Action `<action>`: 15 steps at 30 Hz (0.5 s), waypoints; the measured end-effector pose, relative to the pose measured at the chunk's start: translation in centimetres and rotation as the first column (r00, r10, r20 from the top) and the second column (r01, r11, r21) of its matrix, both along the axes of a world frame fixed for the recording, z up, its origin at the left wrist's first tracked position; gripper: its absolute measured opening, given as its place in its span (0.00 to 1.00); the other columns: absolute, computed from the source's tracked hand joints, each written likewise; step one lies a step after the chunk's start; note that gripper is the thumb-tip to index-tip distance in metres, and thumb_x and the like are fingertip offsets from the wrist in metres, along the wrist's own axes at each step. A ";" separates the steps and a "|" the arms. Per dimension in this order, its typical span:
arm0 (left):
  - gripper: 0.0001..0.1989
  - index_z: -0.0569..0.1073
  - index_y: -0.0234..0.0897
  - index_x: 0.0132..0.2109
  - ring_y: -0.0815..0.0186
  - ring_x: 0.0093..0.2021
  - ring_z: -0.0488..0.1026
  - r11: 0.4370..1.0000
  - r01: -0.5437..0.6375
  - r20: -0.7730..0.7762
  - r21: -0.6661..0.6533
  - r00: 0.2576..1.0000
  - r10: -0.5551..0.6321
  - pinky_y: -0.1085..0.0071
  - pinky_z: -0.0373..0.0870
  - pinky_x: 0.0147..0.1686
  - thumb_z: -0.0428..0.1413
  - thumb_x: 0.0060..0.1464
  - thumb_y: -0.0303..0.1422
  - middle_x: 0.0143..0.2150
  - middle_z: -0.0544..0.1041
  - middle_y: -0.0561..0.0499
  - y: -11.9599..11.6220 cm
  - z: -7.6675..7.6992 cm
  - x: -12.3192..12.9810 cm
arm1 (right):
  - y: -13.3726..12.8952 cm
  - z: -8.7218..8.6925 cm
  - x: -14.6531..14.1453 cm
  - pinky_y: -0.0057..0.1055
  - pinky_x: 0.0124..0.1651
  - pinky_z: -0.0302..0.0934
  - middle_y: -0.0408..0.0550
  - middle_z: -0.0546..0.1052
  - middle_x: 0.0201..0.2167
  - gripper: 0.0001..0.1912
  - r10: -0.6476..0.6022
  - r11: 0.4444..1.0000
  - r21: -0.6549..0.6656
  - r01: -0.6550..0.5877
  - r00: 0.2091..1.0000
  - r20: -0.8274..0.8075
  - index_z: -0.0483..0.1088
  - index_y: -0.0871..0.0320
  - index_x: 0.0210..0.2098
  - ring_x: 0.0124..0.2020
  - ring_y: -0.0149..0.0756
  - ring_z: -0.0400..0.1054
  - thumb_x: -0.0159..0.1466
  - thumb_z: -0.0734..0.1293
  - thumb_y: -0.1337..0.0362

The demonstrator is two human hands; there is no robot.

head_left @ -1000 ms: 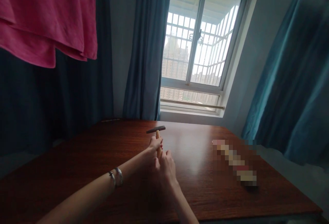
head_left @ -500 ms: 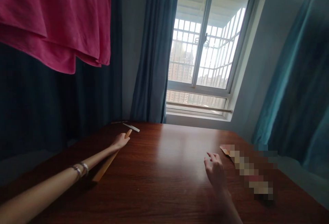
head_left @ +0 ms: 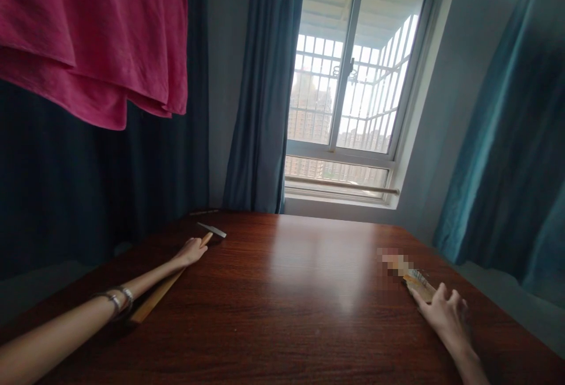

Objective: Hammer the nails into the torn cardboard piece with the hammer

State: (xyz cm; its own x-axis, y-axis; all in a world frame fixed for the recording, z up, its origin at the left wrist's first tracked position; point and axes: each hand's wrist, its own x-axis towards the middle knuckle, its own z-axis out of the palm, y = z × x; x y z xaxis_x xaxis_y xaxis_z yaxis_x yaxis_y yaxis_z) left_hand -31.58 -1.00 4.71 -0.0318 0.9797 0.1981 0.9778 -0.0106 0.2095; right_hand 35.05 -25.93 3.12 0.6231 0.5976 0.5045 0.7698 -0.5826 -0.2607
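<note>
My left hand [head_left: 192, 252] is wrapped round the wooden handle [head_left: 154, 304] of a hammer, close to its head. The grey metal hammer head [head_left: 212, 230] points away from me, low over the table at the far left. Over on the right, my right hand [head_left: 448, 314] grips the near part of a long, flat, pale packet [head_left: 419, 288], thumb on its left side and fingers on its right. Yellow and dark marks show on the packet. Its far end is blurred out by blocks, and its near end is hidden under my hand.
Both hands are over a glossy brown wooden table [head_left: 265, 326]. A pink cloth [head_left: 97, 43] hangs at the upper left, in front of dark blue curtains [head_left: 265, 90]. Beyond the table is a barred window [head_left: 348, 102]; another curtain [head_left: 498, 155] hangs on the right.
My right hand has moved right, from beside the packet onto it, and has taken hold. My left hand has shifted left and nearer with the hammer.
</note>
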 end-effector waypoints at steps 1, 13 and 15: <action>0.10 0.70 0.33 0.29 0.57 0.41 0.72 1.000 0.006 -0.013 0.001 1.000 -0.006 0.71 0.62 0.38 0.48 0.50 0.33 0.36 0.75 0.42 0.3 -0.4 -0.2 | -0.1 -0.1 -0.1 0.55 0.47 0.52 0.75 0.65 0.48 0.37 -0.029 0.999 -0.021 0.029 1.000 -0.009 0.61 0.70 0.52 0.51 0.66 0.58 0.56 0.56 0.45; 0.11 0.70 0.31 0.33 0.60 0.40 0.70 0.994 0.105 -0.120 0.001 0.987 -0.104 0.71 0.61 0.40 0.43 0.54 0.30 0.37 0.71 0.42 2.4 -2.8 -1.7 | 1.8 -2.0 0.5 0.55 0.52 0.50 0.72 0.65 0.52 0.39 0.054 0.962 -0.257 -0.088 0.989 -0.138 0.62 0.68 0.53 0.55 0.59 0.58 0.56 0.52 0.42; 0.11 0.69 0.32 0.34 0.61 0.39 0.70 0.995 0.100 -0.117 -0.006 0.988 -0.100 0.71 0.61 0.40 0.43 0.54 0.30 0.38 0.71 0.42 2.5 -2.7 -1.6 | 3.0 -2.6 0.3 0.54 0.55 0.46 0.71 0.60 0.56 0.41 0.111 0.947 -0.284 -0.149 0.983 -0.144 0.57 0.69 0.56 0.59 0.57 0.53 0.56 0.52 0.42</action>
